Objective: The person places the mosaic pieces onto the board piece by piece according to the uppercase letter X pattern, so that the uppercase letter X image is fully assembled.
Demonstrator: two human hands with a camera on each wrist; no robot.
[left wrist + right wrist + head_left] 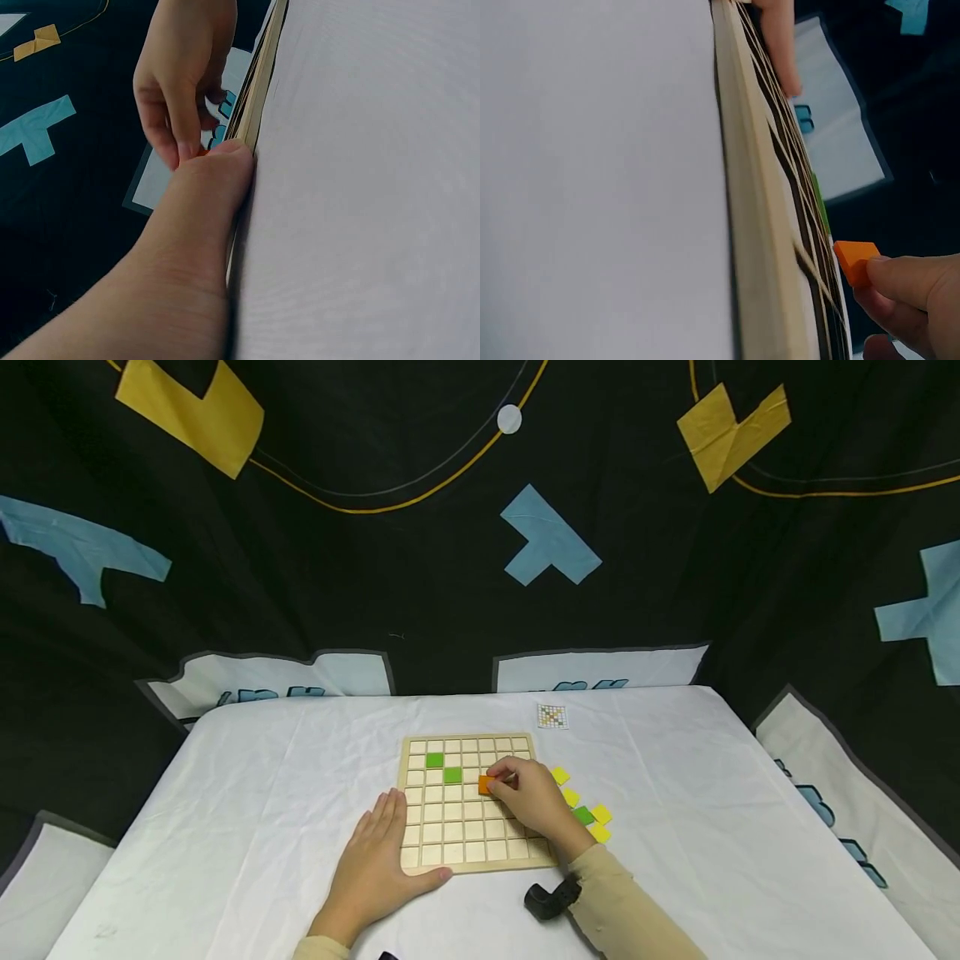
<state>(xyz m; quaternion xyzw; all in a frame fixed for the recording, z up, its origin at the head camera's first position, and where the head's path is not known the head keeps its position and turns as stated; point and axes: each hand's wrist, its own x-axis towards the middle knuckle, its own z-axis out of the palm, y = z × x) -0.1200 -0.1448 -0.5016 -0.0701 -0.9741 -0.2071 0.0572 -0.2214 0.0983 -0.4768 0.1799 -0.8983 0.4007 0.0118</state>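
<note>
Observed orange tile (855, 259) in right wrist view: plain, smooth-faced, straight-edged, thick enough to show its side, held tilted in a pinch between thumb and fingertips of right hand (532, 797). Located over pale wooden grid board (473, 832), to the right of two green tiles (453, 775); cannot tell whether touching the surface. Recorded left hand (378, 868) at board's near left corner, with fingers close together along left rim and thumb spread away at near rim; noted yellow tiles (602, 814) beside board.
</note>
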